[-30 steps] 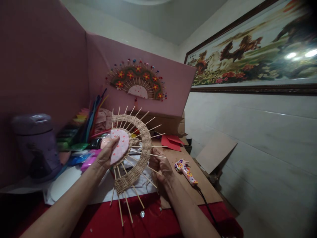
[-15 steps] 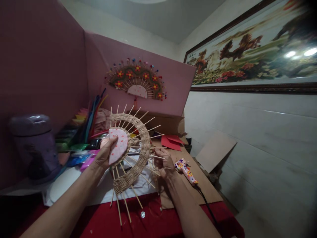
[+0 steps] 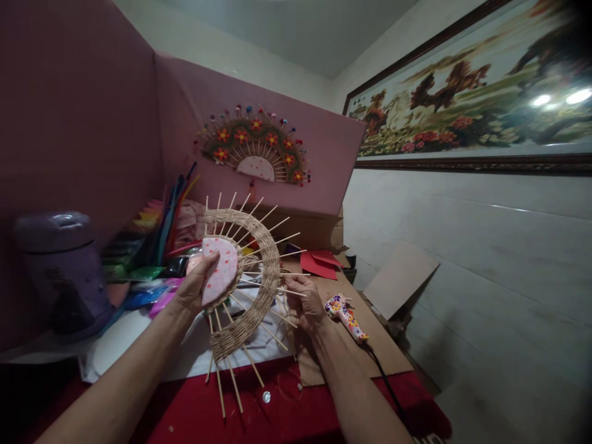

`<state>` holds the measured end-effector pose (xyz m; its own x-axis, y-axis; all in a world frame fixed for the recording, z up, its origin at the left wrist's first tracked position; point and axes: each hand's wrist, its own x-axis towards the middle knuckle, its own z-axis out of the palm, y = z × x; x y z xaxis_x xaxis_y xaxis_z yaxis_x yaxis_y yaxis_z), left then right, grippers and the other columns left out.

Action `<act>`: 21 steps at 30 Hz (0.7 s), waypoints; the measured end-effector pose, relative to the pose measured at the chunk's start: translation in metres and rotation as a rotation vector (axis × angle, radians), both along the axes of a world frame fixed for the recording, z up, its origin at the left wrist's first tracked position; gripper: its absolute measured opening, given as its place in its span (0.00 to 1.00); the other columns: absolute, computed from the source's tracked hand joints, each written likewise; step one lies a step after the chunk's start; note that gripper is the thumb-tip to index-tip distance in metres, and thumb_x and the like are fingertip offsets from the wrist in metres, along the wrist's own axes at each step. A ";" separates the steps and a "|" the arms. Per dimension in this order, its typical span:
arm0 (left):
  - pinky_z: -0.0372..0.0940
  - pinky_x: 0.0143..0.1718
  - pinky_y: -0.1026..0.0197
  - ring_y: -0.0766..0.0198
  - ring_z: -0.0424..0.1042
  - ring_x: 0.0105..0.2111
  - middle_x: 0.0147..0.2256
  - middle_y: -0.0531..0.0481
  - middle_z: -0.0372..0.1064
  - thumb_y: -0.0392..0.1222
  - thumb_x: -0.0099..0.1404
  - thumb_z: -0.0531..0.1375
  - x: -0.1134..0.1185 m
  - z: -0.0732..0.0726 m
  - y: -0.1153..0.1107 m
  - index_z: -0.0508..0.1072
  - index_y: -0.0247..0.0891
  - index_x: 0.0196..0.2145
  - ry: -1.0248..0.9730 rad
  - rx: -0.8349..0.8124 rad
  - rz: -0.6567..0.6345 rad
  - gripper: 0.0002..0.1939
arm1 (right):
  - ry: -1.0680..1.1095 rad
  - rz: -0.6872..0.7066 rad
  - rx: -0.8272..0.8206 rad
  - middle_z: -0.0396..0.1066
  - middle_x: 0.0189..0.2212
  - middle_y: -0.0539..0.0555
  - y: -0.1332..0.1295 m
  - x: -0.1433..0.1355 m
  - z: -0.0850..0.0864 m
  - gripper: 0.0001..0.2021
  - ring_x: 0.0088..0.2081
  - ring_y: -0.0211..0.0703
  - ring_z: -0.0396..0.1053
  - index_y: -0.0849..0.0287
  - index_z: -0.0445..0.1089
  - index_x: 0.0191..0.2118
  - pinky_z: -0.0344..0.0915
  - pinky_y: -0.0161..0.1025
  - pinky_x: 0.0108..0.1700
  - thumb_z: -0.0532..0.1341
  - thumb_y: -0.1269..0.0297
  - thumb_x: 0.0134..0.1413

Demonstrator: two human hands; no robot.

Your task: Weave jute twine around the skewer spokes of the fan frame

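Observation:
A half-round fan frame of thin wooden sticks with a woven twine band (image 3: 269, 271) is held up in front of me, its sticks fanning out to the right. My left hand (image 3: 198, 280) grips its half-round centre, covered in pale cloth with red dots (image 3: 224, 271), with the thumb on the front. At the band's right outer edge, my right hand (image 3: 305, 302) has its fingers pinched together among the stick ends. Loose twine (image 3: 290, 333) hangs beside that hand and seems to run into its fingers. The fingertips are partly hidden by the sticks.
A flower-patterned glue gun (image 3: 346, 317) lies on cardboard (image 3: 388, 357) at right, with red paper (image 3: 321, 264) behind. A finished decorated fan (image 3: 256, 145) hangs on the pink board. Left are a purple canister (image 3: 62, 277), coloured packets (image 3: 145, 296) and a white disc (image 3: 118, 342).
Both hands and the fan frame hold nearly the same pose. The right fingers have shifted only slightly at the band's edge, and the whole view has moved a little.

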<state>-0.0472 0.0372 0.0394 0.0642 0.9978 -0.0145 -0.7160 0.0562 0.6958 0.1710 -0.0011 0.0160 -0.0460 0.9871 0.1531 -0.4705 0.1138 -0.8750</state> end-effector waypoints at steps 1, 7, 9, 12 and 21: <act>0.72 0.29 0.56 0.57 0.75 0.26 0.30 0.38 0.75 0.33 0.57 0.57 0.000 0.000 0.000 0.69 0.28 0.43 -0.002 -0.007 -0.002 0.15 | -0.009 0.005 0.001 0.48 0.12 0.40 0.000 0.000 0.000 0.11 0.13 0.24 0.38 0.63 0.69 0.26 0.35 0.27 0.15 0.67 0.61 0.37; 0.71 0.26 0.60 0.59 0.74 0.23 0.27 0.41 0.75 0.32 0.58 0.56 0.002 0.003 -0.002 0.68 0.29 0.45 -0.029 -0.049 0.050 0.16 | -0.067 -0.062 0.058 0.48 0.11 0.40 -0.003 0.004 0.004 0.09 0.14 0.25 0.38 0.63 0.69 0.23 0.37 0.28 0.15 0.65 0.62 0.40; 0.71 0.25 0.61 0.60 0.74 0.22 0.26 0.41 0.74 0.32 0.58 0.56 0.002 0.004 -0.002 0.69 0.29 0.44 -0.019 -0.048 0.056 0.15 | -0.076 -0.081 0.066 0.50 0.12 0.41 -0.004 0.006 0.007 0.07 0.15 0.26 0.39 0.63 0.70 0.24 0.38 0.28 0.16 0.65 0.64 0.39; 0.71 0.25 0.60 0.60 0.74 0.22 0.26 0.41 0.74 0.32 0.58 0.56 0.002 0.005 -0.003 0.69 0.28 0.43 0.013 -0.017 0.075 0.14 | -0.083 -0.072 0.062 0.50 0.12 0.42 -0.004 0.010 0.009 0.07 0.15 0.26 0.39 0.63 0.70 0.24 0.36 0.29 0.16 0.64 0.64 0.38; 0.70 0.24 0.63 0.62 0.73 0.21 0.25 0.43 0.74 0.33 0.58 0.57 -0.001 0.009 -0.004 0.70 0.29 0.42 -0.011 -0.021 0.139 0.13 | -0.505 -0.557 0.402 0.58 0.20 0.48 -0.005 0.010 0.006 0.09 0.24 0.34 0.54 0.58 0.68 0.22 0.52 0.32 0.26 0.61 0.59 0.46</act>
